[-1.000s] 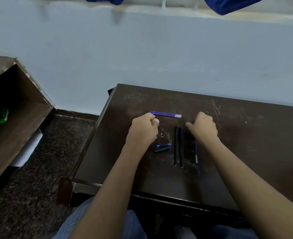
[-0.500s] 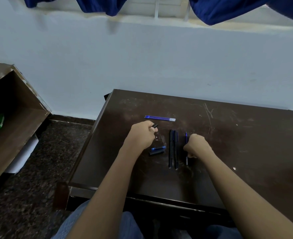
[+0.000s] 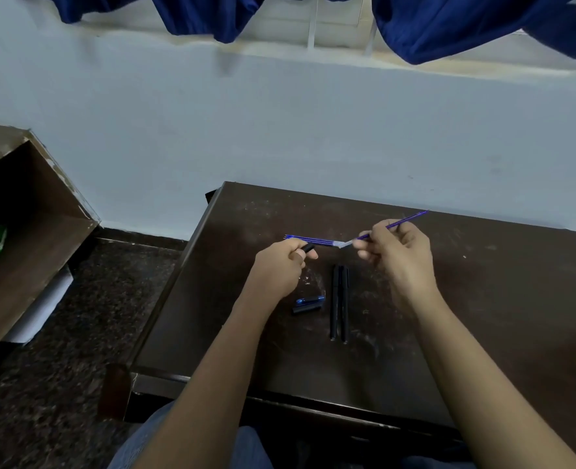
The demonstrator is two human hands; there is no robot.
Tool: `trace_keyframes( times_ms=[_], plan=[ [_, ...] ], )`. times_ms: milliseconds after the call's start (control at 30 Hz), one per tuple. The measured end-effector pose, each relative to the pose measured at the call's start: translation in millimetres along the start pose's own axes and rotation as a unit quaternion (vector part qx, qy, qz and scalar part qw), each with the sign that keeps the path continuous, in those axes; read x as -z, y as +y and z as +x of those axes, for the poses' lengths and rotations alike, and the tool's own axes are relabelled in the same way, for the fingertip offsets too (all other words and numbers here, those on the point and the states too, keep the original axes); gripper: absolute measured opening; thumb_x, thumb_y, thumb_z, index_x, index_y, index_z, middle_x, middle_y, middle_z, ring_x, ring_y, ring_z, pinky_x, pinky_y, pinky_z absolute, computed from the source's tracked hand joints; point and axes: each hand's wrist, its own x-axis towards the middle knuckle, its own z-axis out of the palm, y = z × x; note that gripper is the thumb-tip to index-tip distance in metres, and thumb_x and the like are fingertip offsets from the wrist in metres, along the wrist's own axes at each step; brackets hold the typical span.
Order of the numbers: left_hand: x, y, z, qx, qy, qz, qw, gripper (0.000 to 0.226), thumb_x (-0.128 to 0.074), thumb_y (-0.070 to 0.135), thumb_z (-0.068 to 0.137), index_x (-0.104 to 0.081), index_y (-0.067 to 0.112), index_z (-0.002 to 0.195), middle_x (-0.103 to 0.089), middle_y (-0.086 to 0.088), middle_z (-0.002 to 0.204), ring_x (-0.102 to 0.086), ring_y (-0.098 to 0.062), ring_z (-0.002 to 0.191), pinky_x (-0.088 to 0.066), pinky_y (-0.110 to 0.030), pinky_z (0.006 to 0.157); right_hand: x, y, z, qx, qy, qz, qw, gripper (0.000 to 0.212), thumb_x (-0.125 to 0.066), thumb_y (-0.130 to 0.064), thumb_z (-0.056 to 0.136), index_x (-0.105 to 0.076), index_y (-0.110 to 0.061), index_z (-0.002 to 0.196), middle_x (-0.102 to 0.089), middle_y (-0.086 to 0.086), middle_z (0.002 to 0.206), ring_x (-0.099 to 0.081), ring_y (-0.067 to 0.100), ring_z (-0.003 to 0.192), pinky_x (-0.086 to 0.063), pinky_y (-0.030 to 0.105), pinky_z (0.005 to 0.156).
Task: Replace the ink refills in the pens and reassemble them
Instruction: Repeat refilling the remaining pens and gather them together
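The right hand [image 3: 398,255] pinches a thin blue ink refill [image 3: 395,226]; the left hand [image 3: 281,265] grips a short black pen piece [image 3: 308,248]. Two black pen barrels [image 3: 339,301] lie at six o'clock, seemingly unassembled, so most work likely remains.

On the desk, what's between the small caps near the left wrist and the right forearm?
Two black pen barrels lie side by side between the small caps and the right forearm, head view.

Plain domestic room, likely a home: scuffed dark wooden worktop [image 3: 483,282] pushed against a pale blue painted wall [image 3: 313,130], blue curtains [image 3: 466,25] hanging at a barred window above, speckled dark stone floor [image 3: 76,333], worn wooden shelf unit [image 3: 26,231] at left.
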Motion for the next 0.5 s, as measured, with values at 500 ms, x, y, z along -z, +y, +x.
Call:
trace_keyframes(
  times_ms=[500],
  plan=[
    [2,-4,5,-0.008,-0.023,0.007,1.0,0.032,-0.037,0.012,0.101,-0.065,0.015,0.117,-0.061,-0.002,0.1,-0.051,-0.009,0.082,-0.036,-0.014,0.06,-20,17,3,0.08,-0.085,-0.068,0.991,0.01,-0.055,0.002,0.09,-0.058,-0.006,0.094,-0.071,0.019,0.087,-0.068,0.018,0.068,-0.054,0.023,0.063]
  ],
)
